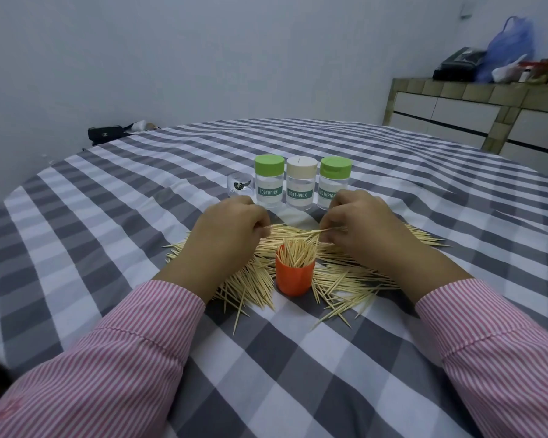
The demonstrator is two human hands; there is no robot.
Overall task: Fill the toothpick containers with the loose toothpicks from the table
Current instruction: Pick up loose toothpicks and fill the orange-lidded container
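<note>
An orange cup (295,278) stands upright in the middle of a pile of loose toothpicks (345,284), packed with toothpicks standing on end. My left hand (227,235) hovers over the pile left of the cup and pinches a toothpick at its fingertips. My right hand (366,227) is to the right of the cup and pinches a few toothpicks that point left. Behind the hands stand three clear toothpick jars: one with a green lid (269,181), one with a beige lid (301,183), one with a green lid (334,181).
A small clear lidless container (240,184) sits left of the jars. A grey and white checked cloth (108,216) covers the round table. A black bag (105,134) lies beyond the far left edge. A tiled counter (475,109) with bags stands at the right.
</note>
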